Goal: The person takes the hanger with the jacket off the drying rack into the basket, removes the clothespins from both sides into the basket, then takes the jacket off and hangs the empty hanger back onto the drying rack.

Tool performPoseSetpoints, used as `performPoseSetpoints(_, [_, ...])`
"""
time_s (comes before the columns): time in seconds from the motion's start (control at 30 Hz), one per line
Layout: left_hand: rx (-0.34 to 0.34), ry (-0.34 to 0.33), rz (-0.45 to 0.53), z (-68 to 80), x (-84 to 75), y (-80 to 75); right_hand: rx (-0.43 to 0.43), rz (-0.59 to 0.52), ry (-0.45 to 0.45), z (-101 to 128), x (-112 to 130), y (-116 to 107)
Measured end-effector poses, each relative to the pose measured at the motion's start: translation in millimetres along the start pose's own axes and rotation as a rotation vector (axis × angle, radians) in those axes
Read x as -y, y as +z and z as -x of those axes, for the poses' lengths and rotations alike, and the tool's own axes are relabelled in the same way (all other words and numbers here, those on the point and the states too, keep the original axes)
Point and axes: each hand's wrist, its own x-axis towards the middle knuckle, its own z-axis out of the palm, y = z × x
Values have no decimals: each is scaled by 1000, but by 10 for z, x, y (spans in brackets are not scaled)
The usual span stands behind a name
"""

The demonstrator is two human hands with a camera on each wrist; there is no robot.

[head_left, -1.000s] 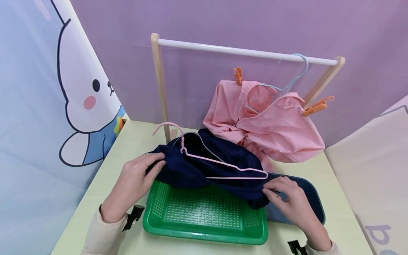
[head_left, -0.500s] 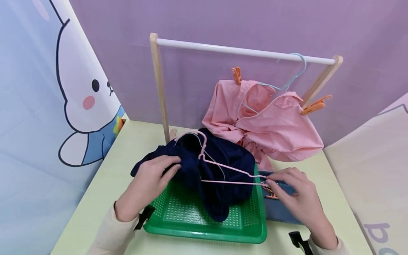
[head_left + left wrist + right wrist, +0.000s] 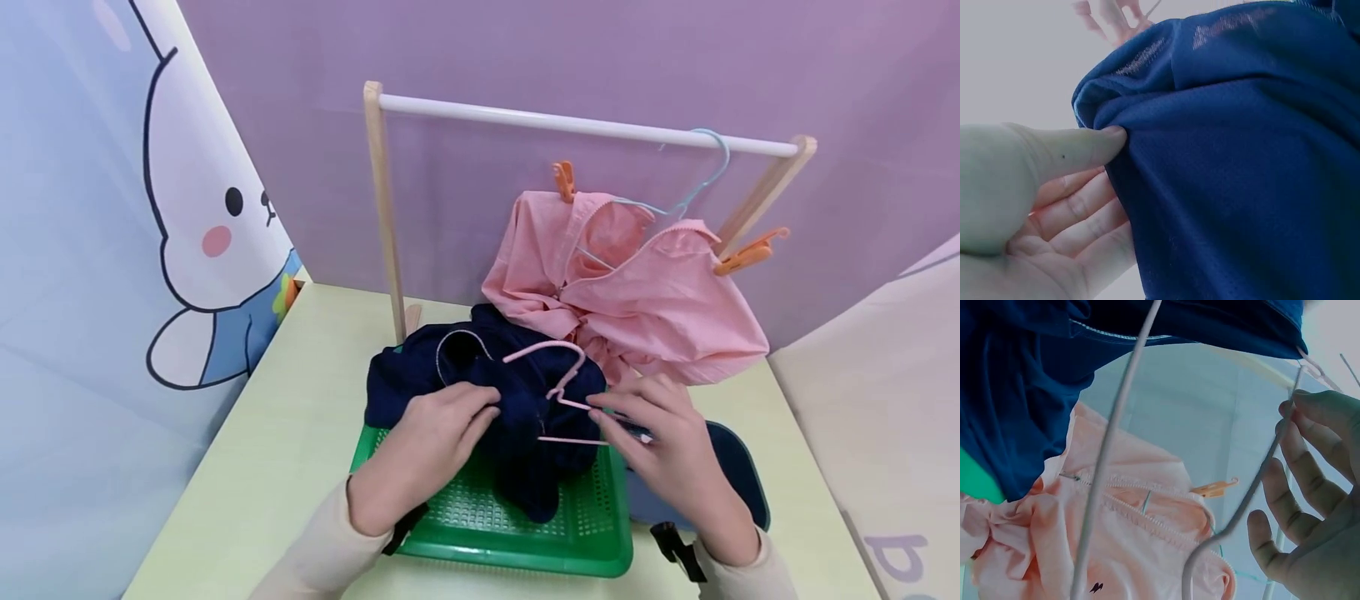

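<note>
A navy garment (image 3: 480, 375) lies bunched over the far half of a green mesh basket (image 3: 525, 533). My left hand (image 3: 474, 407) pinches a fold of it between thumb (image 3: 1060, 153) and fingers; the navy garment (image 3: 1241, 162) fills the left wrist view. A thin pink hanger (image 3: 558, 387) rests on top of the cloth, hook up. My right hand (image 3: 609, 417) holds its right end, and in the right wrist view the fingertips (image 3: 1300, 409) sit on the pink hanger (image 3: 1110, 444). Part of the hanger runs under the navy garment (image 3: 1029, 381).
Behind the basket stands a wooden rack with a white rail (image 3: 585, 125). A pink jacket (image 3: 630, 292) hangs there from a light blue hanger (image 3: 701, 179), with orange clips (image 3: 562, 179) at its shoulders. A dark blue tray (image 3: 738, 471) lies under my right hand. Padded panels wall both sides.
Both hands have drawn together over the basket. The left slid right along the garment, the right moved left with the hanger. The cloth is more bunched and the hook has swung right.
</note>
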Motion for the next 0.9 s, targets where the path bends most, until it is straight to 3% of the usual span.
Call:
performPoseSetpoints(0.53, [70, -5, 83, -194, -220, 295, -46, 105, 50, 221, -120, -249])
performPoseSetpoints(0.9, [100, -82, 36, -69, -110, 252, -48, 200, 80, 309, -216, -428])
